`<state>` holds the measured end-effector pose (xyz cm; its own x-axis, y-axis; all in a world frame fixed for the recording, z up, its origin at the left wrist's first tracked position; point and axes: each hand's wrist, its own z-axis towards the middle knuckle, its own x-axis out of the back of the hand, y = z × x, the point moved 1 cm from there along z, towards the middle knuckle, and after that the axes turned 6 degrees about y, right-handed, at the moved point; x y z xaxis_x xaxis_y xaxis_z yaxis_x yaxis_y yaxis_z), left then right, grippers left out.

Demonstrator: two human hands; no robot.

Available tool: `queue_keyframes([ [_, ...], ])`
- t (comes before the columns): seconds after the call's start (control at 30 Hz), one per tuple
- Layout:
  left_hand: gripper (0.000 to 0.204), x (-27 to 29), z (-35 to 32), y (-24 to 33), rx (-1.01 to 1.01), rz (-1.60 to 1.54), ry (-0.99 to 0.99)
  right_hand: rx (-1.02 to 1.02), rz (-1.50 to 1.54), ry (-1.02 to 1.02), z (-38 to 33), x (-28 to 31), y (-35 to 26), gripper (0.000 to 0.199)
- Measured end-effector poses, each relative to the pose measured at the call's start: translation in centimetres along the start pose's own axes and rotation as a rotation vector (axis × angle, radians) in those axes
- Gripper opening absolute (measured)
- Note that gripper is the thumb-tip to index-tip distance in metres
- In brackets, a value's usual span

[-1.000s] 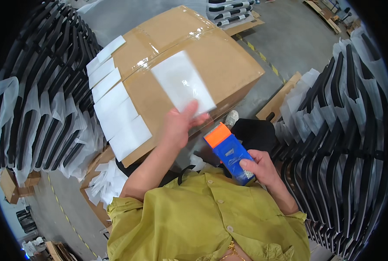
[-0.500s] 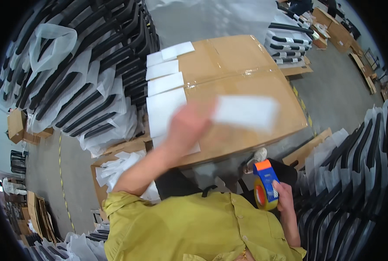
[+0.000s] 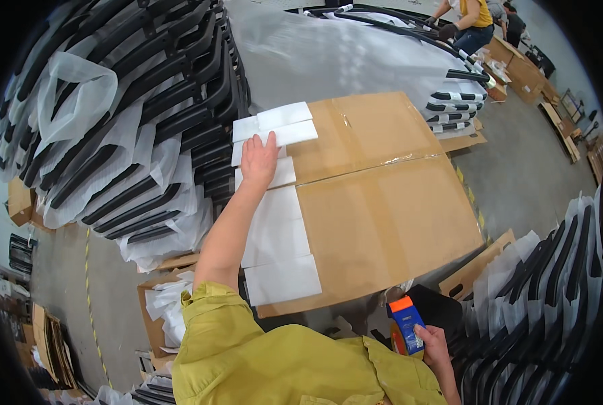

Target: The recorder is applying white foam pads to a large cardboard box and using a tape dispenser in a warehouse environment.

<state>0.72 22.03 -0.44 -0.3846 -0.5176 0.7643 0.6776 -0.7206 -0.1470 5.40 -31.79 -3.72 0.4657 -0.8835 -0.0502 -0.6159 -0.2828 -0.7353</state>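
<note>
My left hand rests with fingers spread on the white foam pieces along the left edge of a flat cardboard box. Several such pieces lie in a column there, some overlapping; a foam piece lies just beyond my fingertips. The box has a taped seam across its top. Down at the lower right, my right hand is closed around a blue tape dispenser with an orange front end. The dispenser is held apart from the box, close to my body.
Black curved frames wrapped in white foam are stacked high at the left. More wrapped frames stand at the right. An open carton with white sheets is at the lower left. A co-worker stands at the far right.
My left hand has swung left and forward and laid down the foam piece it carried on the box's far left. My right hand, still holding the tape dispenser, appears lower in view.
</note>
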Motion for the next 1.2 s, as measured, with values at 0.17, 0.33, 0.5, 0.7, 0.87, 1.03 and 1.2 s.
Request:
queue_keyframes([
  [0.17, 0.036, -2.4, 0.0, 0.0, 0.067, -0.074, -0.168, -0.045, -0.047, 0.027, 0.9, -0.5, -0.3, 0.026],
  [0.33, 0.038, -2.2, 0.3, 0.2, 0.064, -0.107, -0.160, -0.073, -0.070, 0.011, 1.4, -1.2, -0.7, 0.028],
  [0.5, 0.035, -2.3, 0.3, 0.4, -0.010, -0.011, -0.023, -0.070, -0.135, 0.018, 1.2, -1.3, -0.7, 0.030],
  [0.7, 0.031, -1.0, 0.5, 0.9, 0.118, -0.210, -0.312, -0.050, -0.144, 0.034, -0.1, -0.7, -0.1, 0.027],
  [0.87, 0.030, 4.9, -2.9, -3.8, 0.085, -0.328, 0.227, -0.050, -0.183, -0.049, 1.3, -1.5, -0.5, 0.024],
  [1.03, 0.025, 13.0, -16.1, -14.1, 0.491, -0.332, 0.321, -0.042, -0.200, -0.140, 0.8, -2.4, -0.8, 0.022],
  [1.2, 0.076, 13.2, -43.8, -11.6, 1.114, -0.224, -0.506, -0.088, -0.405, -0.211, 2.3, -5.0, -1.1, 0.022],
])
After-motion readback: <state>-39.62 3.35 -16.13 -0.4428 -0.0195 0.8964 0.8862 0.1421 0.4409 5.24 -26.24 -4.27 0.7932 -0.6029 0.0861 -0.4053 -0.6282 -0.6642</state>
